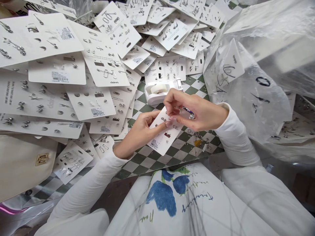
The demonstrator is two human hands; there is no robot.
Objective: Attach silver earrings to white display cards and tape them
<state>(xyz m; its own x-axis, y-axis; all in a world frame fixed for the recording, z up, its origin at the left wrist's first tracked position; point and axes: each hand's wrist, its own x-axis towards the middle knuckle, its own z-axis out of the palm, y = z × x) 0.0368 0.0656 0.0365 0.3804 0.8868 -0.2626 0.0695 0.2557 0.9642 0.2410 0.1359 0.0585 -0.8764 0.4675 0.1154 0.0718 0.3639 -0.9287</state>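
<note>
- Earring card (172,131), white, with a barcode at its near corner and small metal studs on its face, was held tilted above the tabletop, in front of the chest.
- Nearest lay white fabric (161,196) over the lap, printed with blue flowers and green and dark script.
- To the left, a cream bag (19,167) with a gold clasp (42,159) sat partly beneath a heap of cards.
- Past the lap came the green-and-white checked tabletop (147,160); near the right wrist it bore loose metal pieces (206,144) and a small yellow scrap (197,143).
- The left hand (140,131) reached in from the near left and gripped the earring card, thumb flat across the face, other fingers mostly hidden.
- The right hand (199,111) came in from the right, wrist bent, fingers curled, thumb beside the left thumb; it covered the card's far right part, and whether it pinched anything could not be told. Something dark purple (188,110) showed partly beneath it.
- Just beyond the hands stood a white tape dispenser (157,99) with its roll (158,88).
- To the right, a clear plastic bag (265,95) with dark handwritten marks bulged over the tabletop.
- Carded jewellery (98,57) was piled in overlapping layers across the left and far side.
</note>
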